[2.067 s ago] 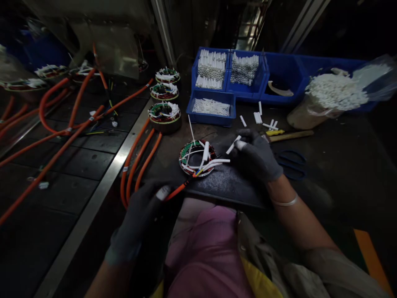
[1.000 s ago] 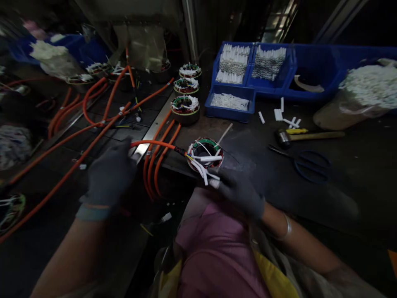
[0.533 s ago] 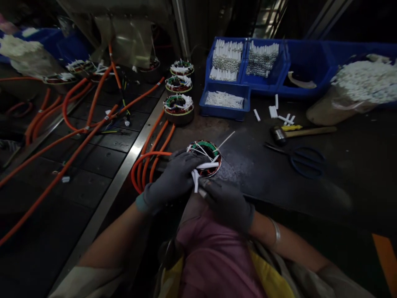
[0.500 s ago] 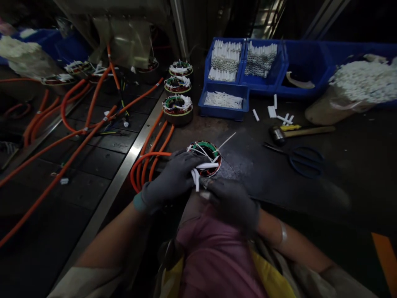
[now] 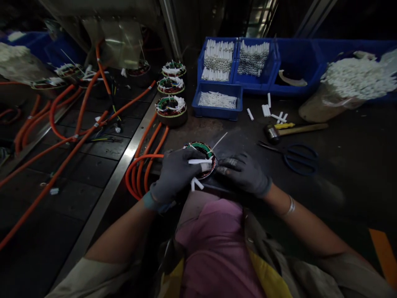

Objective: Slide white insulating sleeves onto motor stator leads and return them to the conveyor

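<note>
An orange cable [image 5: 134, 176] curves in from the left and passes under the gloved left hand [image 5: 175, 174], which is clenched over the near side of a wound motor ring [image 5: 198, 147] — its fingers closed on a white sleeve [image 5: 197, 162]. The ring lies flat near the front edge of the dark tabletop [image 5: 245, 140]. The gloved right hand [image 5: 243, 174] rests open against the ring's right rim, holding nothing. Farther right lie a hammer [image 5: 294, 130] and blue-handled scissors [image 5: 299, 159].
</note>
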### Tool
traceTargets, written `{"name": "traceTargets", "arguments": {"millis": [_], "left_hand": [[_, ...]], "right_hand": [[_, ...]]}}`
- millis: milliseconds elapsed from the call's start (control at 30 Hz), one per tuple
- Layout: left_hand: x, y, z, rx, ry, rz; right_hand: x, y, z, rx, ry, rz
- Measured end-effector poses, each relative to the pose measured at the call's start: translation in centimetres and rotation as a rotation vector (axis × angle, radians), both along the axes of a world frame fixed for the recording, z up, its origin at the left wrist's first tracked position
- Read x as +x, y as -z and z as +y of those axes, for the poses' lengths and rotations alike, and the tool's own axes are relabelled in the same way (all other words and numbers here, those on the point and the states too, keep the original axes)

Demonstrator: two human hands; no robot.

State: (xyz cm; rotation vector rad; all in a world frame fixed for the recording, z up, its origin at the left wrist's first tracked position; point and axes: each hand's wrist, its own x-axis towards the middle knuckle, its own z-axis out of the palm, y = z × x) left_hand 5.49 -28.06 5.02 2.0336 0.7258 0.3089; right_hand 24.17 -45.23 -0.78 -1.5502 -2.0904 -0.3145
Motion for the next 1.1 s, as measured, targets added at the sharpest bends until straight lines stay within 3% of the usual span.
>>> {"name": "traceTargets", "arguments": {"millis": [167,367,467,533,667,733,800,867,967,1100], "left_hand": [[0.7,0.8,-1.4,-0.118,-0.302,-0.162],[1.0,1.3,-2.1,0.185,-0.341,-0.135],[0.6,1.6,-1.9,0.234,-0.284,-0.137],[-0.2,1.6,-1.3,0.252,-0.188,-0.153],[-2.8,0.9,1.2,0.269,0.227,-0.191],[-3.8,0.3,2.5,0.292,0.412,-0.136],[-4.2,-0.2,3.5,0.321,0.497,-0.033],[-3.9,-0.5,3.9,0.329,0.535,0.039],[-2.9,-0.2,3.3,0.341,0.525,0.050],[-1.7,0.8,1.6,0.375,0.307,0.044]], "right_hand": [[-0.8,-1.5,0.5,0.070,-0.058,0.027],[-1.9,-3.8,1.9,0.001,-0.079,-0.066],[-2.2,-4.5,3.0,-0.209,-0.110,0.015],[-2.2,-4.4,3.4,-0.336,-0.119,0.238],[-2.1,-3.7,3.1,-0.451,-0.055,0.752],[-2.5,-3.3,2.8,-0.475,-0.015,0.882],[-3.1,-2.9,2.6,-0.469,-0.020,0.962],[-4.0,-2.4,2.4,-0.404,-0.019,0.934],[-4.9,-2.3,2.2,-0.267,0.026,0.704],[-4.3,-4.1,1.8,-0.410,-0.062,0.619]]}}
